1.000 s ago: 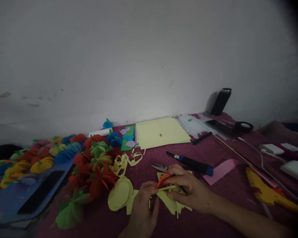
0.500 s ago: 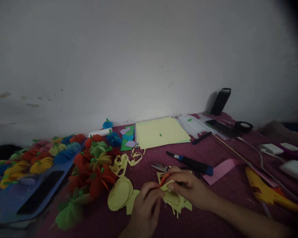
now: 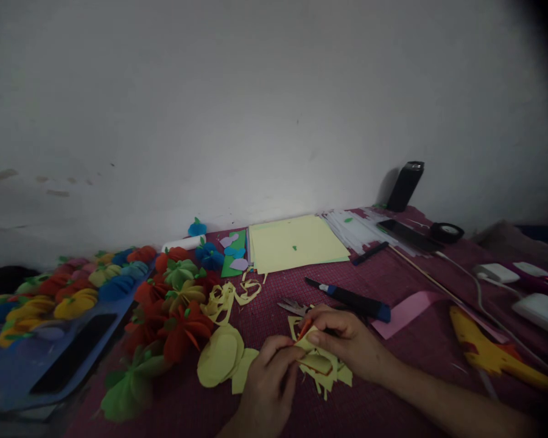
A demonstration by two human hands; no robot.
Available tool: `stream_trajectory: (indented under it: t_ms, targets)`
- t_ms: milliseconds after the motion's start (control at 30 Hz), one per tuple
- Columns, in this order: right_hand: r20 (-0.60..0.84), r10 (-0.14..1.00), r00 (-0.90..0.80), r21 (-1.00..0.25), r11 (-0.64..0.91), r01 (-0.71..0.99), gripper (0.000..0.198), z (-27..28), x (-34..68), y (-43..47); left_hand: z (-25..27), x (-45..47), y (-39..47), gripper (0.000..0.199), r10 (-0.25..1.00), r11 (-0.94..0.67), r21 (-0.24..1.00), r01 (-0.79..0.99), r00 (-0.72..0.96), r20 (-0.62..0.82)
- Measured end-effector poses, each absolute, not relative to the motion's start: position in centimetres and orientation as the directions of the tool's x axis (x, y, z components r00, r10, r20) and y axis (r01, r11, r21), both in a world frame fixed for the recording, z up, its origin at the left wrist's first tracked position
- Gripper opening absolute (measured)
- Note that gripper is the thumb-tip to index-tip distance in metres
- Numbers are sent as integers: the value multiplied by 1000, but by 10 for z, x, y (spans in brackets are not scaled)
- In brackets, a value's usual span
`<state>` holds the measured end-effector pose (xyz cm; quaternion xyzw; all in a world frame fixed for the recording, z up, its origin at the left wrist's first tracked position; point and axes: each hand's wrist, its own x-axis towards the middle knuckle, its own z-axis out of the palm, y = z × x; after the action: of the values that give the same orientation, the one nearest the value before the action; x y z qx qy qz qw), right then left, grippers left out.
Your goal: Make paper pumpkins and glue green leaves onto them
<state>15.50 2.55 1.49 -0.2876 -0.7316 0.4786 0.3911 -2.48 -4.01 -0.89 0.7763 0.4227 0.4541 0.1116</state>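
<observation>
Both my hands work close together over the front middle of the table. Between them is a small folded piece of pale yellow paper [image 3: 318, 362] with an orange edge. My left hand [image 3: 270, 380] pinches its left side with thumb and fingers. On its upper right, my right hand [image 3: 347, 339] grips it, fingers curled over the back, partly hiding it. Yellow paper scraps [image 3: 326, 384] lie beneath. Scissors [image 3: 292, 306], mostly covered by my right hand, show their blades behind it. Yellow paper ovals [image 3: 220, 356] are stacked left of my left hand.
Folded paper pumpkins [image 3: 187, 331] crowd the left side, with more on a blue board [image 3: 13, 377] beside a black phone-like slab [image 3: 73, 354]. Yellow sheets [image 3: 296, 243] lie at the back. A utility knife [image 3: 354, 301], pink strip [image 3: 408, 310] and yellow glue gun [image 3: 479, 347] are rightward.
The folded paper has turned slightly in my fingers, so an orange edge now shows along its lower side. Less orange shows at the top. Both hands stay in nearly the same place.
</observation>
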Motion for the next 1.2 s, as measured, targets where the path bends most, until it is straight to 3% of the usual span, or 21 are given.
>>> stream_trajectory:
  t_ms: [500, 1000, 1200]
  targets:
    - [295, 819, -492, -935, 354, 30, 12, 7, 157, 30, -6, -24, -38, 28, 750, -629, 558, 542, 233, 619]
    - [279, 818, -503, -927, 366, 81, 16, 9, 158, 29, -6, -25, -40, 27, 758, -619, 558, 553, 231, 610]
    - [292, 799, -526, -904, 409, 120, 26, 12, 157, 29, -8, -24, -40, 28, 774, -604, 579, 548, 231, 590]
